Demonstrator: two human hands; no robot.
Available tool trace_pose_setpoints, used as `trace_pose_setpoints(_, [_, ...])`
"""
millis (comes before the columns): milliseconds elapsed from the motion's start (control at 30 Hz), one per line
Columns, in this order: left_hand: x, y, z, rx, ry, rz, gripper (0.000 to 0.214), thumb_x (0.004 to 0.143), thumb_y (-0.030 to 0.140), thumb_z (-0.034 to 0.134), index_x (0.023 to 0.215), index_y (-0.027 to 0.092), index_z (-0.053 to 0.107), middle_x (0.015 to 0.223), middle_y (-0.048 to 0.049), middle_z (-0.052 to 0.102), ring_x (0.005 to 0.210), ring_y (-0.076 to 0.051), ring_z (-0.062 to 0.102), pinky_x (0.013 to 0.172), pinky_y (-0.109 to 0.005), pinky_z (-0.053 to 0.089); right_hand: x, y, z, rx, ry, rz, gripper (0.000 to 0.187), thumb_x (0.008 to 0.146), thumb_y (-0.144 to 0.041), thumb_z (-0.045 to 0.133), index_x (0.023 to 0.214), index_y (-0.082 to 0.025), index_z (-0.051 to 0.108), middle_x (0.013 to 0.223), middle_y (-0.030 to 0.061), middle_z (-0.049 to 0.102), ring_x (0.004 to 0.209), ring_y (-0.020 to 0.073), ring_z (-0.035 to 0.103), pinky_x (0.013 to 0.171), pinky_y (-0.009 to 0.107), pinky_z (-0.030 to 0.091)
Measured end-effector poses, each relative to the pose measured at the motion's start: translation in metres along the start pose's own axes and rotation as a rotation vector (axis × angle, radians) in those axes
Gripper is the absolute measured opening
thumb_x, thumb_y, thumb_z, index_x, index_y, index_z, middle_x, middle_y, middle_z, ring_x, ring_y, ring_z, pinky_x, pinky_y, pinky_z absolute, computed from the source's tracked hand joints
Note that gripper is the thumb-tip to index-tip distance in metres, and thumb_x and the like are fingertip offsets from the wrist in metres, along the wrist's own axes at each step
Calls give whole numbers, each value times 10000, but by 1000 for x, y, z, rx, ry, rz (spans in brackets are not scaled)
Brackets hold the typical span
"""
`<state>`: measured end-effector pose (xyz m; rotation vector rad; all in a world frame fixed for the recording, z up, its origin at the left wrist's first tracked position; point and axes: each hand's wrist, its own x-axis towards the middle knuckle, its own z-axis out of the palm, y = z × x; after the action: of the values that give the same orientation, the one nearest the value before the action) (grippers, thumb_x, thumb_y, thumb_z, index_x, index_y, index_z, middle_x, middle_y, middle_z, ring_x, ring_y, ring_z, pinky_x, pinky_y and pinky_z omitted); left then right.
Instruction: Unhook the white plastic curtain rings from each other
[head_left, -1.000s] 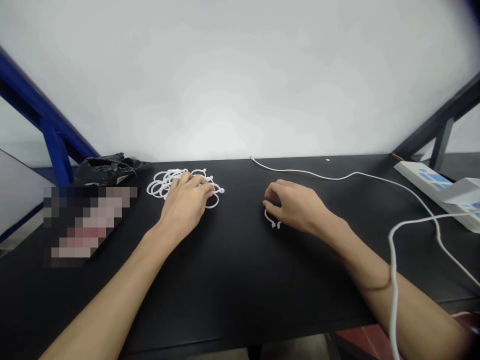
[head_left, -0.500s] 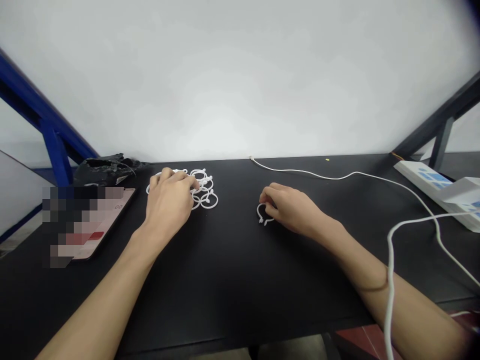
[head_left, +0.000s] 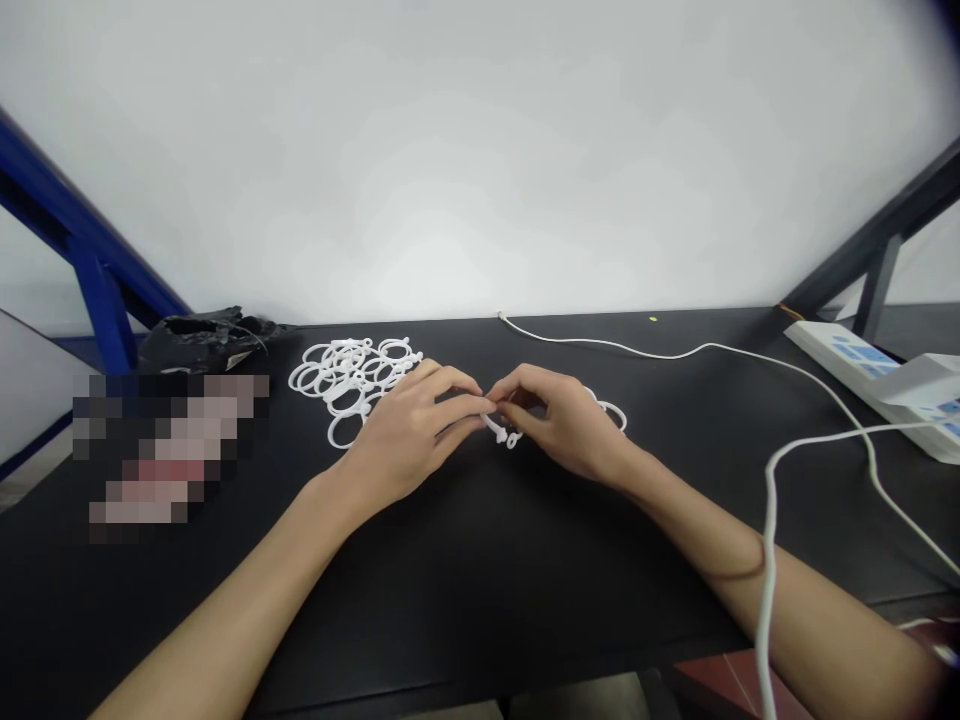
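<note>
A white plastic curtain ring [head_left: 491, 426] with a small knob and an eyelet at its ends is between my hands over the black table. My left hand [head_left: 409, 430] reaches in from the left, its fingertips closed on the ring's left side. Opposite it, my right hand [head_left: 551, 410] pinches the same ring between thumb and fingers, which hide much of it. Beside my left hand lies a loose pile of similar white rings [head_left: 346, 400], partly covered by that hand. Another white ring [head_left: 616, 414] shows from behind my right hand.
Along the back right of the black table [head_left: 465, 580] runs a white cable [head_left: 615, 345]. A white power strip [head_left: 855, 350] lies at the right edge. Black crumpled plastic [head_left: 195, 340] sits back left, with a pixelated flat object [head_left: 180, 450] in front.
My left hand has moved right from the pile to my right hand, and both now hold one ring. The right hand has shifted slightly left, uncovering part of a ring behind it.
</note>
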<state>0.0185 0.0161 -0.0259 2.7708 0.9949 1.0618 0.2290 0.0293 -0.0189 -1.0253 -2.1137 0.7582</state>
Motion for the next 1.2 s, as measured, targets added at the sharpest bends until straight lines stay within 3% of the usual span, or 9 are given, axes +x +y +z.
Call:
trace_pose_setpoints(100, [0, -3, 0, 9, 10, -17, 114, 938, 239, 565, 924, 185, 665, 991, -54, 659, 897, -180, 532, 827, -335, 463, 1, -1, 2, 57, 70, 90, 157, 930, -306, 535, 947, -204, 653, 829, 5, 688, 739, 131, 623, 687, 261, 488])
trace_pose_setpoints(200, [0, -4, -1, 30, -1, -50, 112, 924, 272, 593, 875, 179, 628, 923, -40, 663, 845, -177, 533, 813, -340, 457, 0, -3, 1, 2, 172, 70, 269, 968, -393, 467, 997, -194, 646, 815, 17, 668, 731, 135, 612, 687, 268, 483])
trace_pose_setpoints(367, [-2, -1, 0, 3, -88, -102, 153, 953, 294, 544, 848, 192, 587, 826, -2, 635, 758, -153, 569, 733, -308, 442, -4, -10, 6, -112, 106, -74, 232, 908, -329, 591, 1103, -205, 611, 875, 18, 668, 752, 134, 617, 710, 261, 499])
trace_pose_setpoints(567, [0, 6, 1, -88, -122, -175, 103, 963, 284, 523, 927, 209, 584, 800, 26, 646, 693, -132, 585, 684, -274, 434, -3, -13, 10, -136, 157, -64, 133, 942, -266, 532, 1014, -198, 620, 880, 25, 678, 761, 129, 633, 708, 256, 511])
trace_pose_setpoints(733, [0, 6, 1, -146, -115, -187, 123, 967, 272, 510, 900, 210, 594, 794, 24, 617, 651, -115, 553, 629, -254, 420, -3, -12, 7, -135, 176, -90, 180, 927, -241, 539, 1090, -204, 606, 888, 31, 672, 774, 142, 637, 696, 271, 521])
trace_pose_setpoints(1200, [1, 8, 1, -144, -36, -230, 112, 938, 285, 558, 911, 204, 632, 820, 13, 676, 625, -109, 577, 636, -249, 456, 0, -9, 4, 99, 122, 35, 134, 935, -276, 530, 946, -196, 637, 757, 2, 660, 652, 118, 608, 633, 250, 497])
